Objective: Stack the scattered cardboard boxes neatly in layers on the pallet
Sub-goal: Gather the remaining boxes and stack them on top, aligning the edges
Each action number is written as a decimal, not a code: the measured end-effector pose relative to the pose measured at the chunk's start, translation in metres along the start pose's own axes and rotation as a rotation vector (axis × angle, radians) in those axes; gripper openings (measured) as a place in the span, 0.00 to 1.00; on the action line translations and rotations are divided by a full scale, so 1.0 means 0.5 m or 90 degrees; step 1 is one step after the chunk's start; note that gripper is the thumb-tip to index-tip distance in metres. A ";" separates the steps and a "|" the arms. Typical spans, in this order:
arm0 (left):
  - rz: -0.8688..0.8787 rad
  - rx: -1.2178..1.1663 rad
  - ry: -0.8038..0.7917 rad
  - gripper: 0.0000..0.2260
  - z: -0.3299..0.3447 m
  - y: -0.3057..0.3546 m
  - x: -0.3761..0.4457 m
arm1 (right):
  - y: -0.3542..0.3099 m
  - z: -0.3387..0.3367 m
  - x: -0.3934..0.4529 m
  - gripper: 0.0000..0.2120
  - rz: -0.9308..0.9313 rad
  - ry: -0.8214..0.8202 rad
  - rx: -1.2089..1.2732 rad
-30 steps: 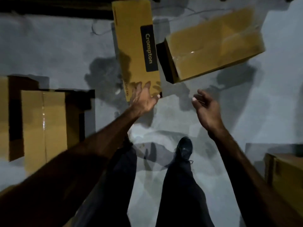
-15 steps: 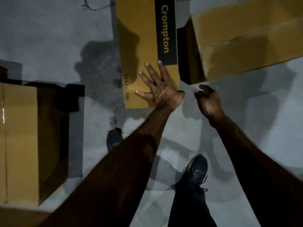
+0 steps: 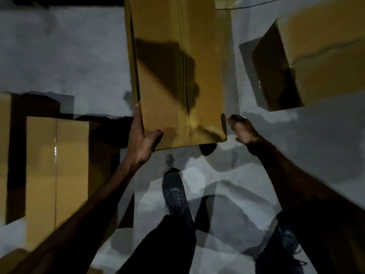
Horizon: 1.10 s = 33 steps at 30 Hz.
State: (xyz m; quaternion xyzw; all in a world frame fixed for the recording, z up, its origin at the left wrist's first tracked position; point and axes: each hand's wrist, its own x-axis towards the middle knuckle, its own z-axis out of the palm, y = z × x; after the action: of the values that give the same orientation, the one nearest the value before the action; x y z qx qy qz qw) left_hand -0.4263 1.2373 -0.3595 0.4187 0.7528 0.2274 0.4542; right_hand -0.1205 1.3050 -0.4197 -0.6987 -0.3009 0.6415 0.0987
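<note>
Cardboard box, long and flat, hung tilted above the concrete floor, left hand clamped on its near-left corner. Right hand hovered half-curled beside the right edge, gripping nothing. Likely stiff but unwieldy; both long edges wanted holding.

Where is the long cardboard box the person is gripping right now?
The long box fills the top centre of the head view, left hand gripping its near-left corner, right hand by its near-right corner.

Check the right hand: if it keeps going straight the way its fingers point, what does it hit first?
Probably the long box. The right hand sits just off the box's near right corner, fingers curled toward that edge, a sliver of floor between them. Depth is unclear, so it may pass under the corner.
</note>
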 end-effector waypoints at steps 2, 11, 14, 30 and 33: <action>-0.027 -0.060 -0.001 0.40 -0.015 -0.002 -0.001 | -0.003 0.053 -0.004 0.19 -0.006 -0.021 0.020; -0.106 -0.201 0.005 0.33 -0.094 0.166 -0.163 | -0.072 -0.012 -0.291 0.16 -0.159 0.088 0.190; -0.132 -0.270 0.067 0.29 -0.099 0.296 -0.284 | -0.148 -0.086 -0.450 0.15 -0.179 0.113 0.202; 0.039 -0.268 0.066 0.21 -0.122 0.895 -0.971 | -0.173 -0.476 -1.318 0.24 -0.253 0.290 0.265; 0.101 -0.248 0.015 0.25 -0.098 0.970 -1.049 | -0.132 -0.520 -1.447 0.25 -0.290 0.382 0.354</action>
State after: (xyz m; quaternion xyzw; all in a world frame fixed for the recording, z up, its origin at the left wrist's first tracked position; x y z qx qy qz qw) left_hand -0.1394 1.0651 0.2737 0.3784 0.6645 0.4086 0.4983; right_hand 0.1118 1.0263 0.2616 -0.7164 -0.2217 0.4295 0.5032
